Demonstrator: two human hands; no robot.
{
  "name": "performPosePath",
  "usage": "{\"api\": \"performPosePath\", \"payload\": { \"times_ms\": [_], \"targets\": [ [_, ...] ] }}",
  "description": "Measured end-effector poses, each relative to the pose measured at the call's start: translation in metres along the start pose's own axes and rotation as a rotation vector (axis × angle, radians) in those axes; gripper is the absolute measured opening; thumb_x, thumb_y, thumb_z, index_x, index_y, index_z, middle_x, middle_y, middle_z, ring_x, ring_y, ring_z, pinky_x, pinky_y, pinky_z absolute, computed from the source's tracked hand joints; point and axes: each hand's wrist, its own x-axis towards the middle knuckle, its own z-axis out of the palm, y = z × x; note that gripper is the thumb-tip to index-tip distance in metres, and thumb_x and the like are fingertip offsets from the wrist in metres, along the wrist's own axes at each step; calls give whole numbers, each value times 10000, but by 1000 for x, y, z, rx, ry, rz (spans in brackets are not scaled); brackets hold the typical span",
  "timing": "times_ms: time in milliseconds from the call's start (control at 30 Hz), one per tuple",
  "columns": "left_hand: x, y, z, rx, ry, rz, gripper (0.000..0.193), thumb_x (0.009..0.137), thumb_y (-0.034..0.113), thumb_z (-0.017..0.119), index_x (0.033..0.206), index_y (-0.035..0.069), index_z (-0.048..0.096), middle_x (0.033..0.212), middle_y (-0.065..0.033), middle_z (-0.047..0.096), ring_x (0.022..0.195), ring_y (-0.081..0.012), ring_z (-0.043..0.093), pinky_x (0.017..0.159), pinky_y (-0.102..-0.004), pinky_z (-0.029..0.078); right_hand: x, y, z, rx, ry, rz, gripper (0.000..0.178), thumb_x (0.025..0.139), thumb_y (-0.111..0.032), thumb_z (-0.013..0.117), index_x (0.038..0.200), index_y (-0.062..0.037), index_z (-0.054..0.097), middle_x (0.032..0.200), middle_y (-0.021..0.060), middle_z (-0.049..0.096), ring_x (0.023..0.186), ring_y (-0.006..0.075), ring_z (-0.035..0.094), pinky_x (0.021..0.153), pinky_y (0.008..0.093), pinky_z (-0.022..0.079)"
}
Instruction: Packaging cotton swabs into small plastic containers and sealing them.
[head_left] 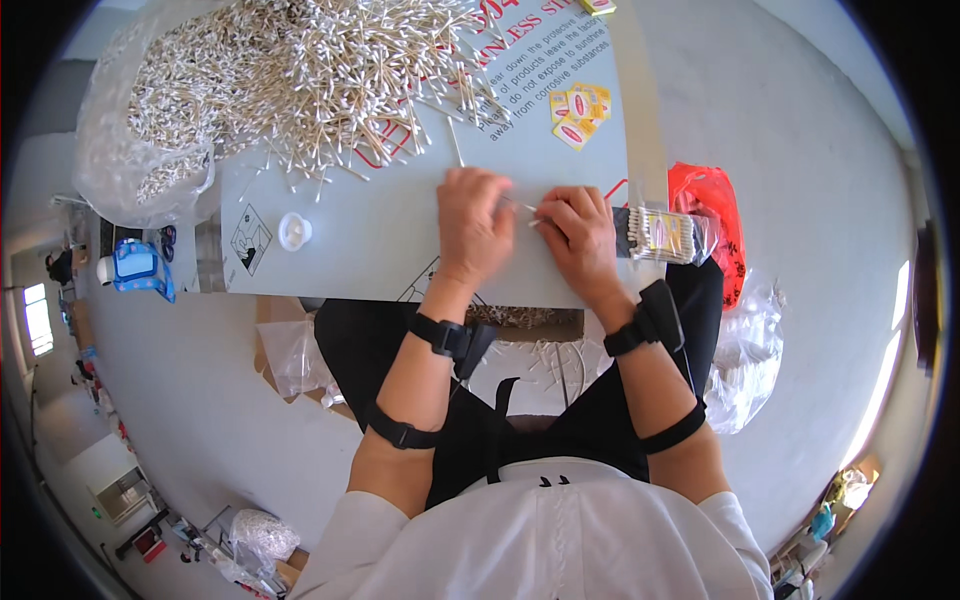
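A large heap of cotton swabs (330, 70) spreads over the far left of the grey table (350, 250). My right hand (582, 238) is closed in a pinch on a thin cotton swab (522, 206), near the table's front edge. Just left of it, my left hand (472, 228) has its fingers curled in; they are slightly blurred, and what they hold is hidden. The thin swab reaches toward the left fingers. Beyond the left knuckles lies a single loose swab (456, 143). A clear packet of cotton swabs (662, 236) lies to the right of my right hand.
Small yellow-and-white cards (580, 115) lie at the far right of the table. A white round tub (294, 231) stands at the left, past it a blue wipes pack (142, 265). A red plastic bag (715, 220) hangs by the right edge. Below, an open box (525, 322) sits between my legs.
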Motion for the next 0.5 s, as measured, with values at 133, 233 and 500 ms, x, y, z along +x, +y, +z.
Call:
{"api": "performPosePath", "payload": {
  "times_ms": [133,233,500],
  "targets": [
    [51,-42,-5,176,92,-520,208,792,165,684,930,18,635,949,-129,629,969,-352,571,825,-460,465,3,-10,-5,-25,-30,7,126,739,-56,694,848,-89,641,950,33,600,947,272,544,832,410,419],
    [80,-64,-7,291,127,-443,196,775,173,701,913,40,664,973,-122,642,995,-345,577,834,-457,476,4,-13,-3,-7,-40,7,139,721,-48,697,838,-88,634,943,30,596,936,268,544,829,403,418],
    [87,-52,0,278,-75,-87,106,736,90,732,828,117,685,890,-69,600,994,-299,546,844,-434,450,5,-10,-8,5,-26,28,161,691,-31,697,821,-89,621,939,30,596,924,265,540,822,396,418]
  ]
}}
